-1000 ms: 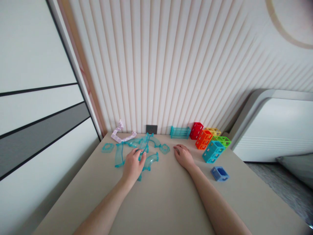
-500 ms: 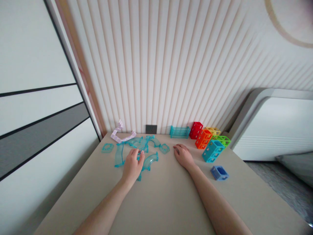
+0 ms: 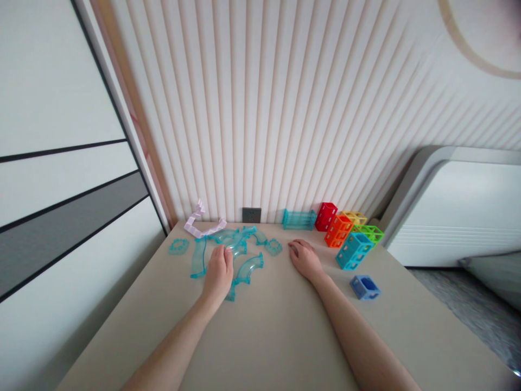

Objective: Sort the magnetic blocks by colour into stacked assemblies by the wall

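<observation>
My left hand [image 3: 220, 269] is closed among translucent teal track pieces on the left half of the table. Its fingertips face away from me, so what they grip is hidden. Just right of it lies a curved teal tube piece [image 3: 249, 267], and to its left a flat teal panel [image 3: 198, 257]. More teal pieces [image 3: 228, 235] lie beyond the knuckles. My right hand [image 3: 305, 258] rests on the tabletop with loosely bent fingers and no object visible in it. A small teal square frame [image 3: 273, 247] is nearest to it, on its left.
Stacked hollow blocks, red [image 3: 326, 216], orange [image 3: 338, 231], yellow, green and blue [image 3: 354, 251], stand at the right. A single blue block [image 3: 365, 287] lies nearer. A teal rack-like piece [image 3: 299, 219] and a lilac chain [image 3: 203, 231] sit by the ribbed wall [image 3: 252, 108].
My left hand has turned slightly, its thumb drawing in against the fingers, and uncovers more of the teal pieces to its right. My right hand stays in place.
</observation>
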A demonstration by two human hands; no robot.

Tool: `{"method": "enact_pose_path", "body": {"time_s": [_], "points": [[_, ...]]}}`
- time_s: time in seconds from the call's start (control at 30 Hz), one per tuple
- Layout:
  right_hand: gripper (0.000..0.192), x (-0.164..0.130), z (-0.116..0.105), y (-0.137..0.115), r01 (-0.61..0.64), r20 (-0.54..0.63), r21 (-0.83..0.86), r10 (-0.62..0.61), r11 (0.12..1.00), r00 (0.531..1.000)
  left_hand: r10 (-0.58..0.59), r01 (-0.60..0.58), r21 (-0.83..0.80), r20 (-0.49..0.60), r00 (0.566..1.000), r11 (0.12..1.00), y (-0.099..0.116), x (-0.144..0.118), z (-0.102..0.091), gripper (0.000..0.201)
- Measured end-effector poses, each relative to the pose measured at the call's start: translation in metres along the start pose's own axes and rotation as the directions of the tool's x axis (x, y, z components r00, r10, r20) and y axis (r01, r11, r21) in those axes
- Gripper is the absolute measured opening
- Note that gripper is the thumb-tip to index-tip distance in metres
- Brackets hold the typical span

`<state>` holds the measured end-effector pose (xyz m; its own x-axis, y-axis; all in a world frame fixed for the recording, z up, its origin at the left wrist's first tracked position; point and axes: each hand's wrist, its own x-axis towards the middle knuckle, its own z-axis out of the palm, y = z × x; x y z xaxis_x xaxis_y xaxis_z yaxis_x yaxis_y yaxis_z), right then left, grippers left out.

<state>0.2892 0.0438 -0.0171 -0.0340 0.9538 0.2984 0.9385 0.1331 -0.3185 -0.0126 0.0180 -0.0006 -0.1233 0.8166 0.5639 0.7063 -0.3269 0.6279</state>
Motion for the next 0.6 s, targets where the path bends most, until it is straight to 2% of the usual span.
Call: {"method": "enact_pose_path", "body": {"time_s": [0.6], "points": [[0.031, 0.0004, -0.0058, -0.0062, 0.027, -0.036, -0.034, -0.029, 0.999, 0.999, -0.242, 0.229, -0.178, -0.051, 0.969, 0.957, -0.0073, 0.0069, -0.0006, 0.053]]}}
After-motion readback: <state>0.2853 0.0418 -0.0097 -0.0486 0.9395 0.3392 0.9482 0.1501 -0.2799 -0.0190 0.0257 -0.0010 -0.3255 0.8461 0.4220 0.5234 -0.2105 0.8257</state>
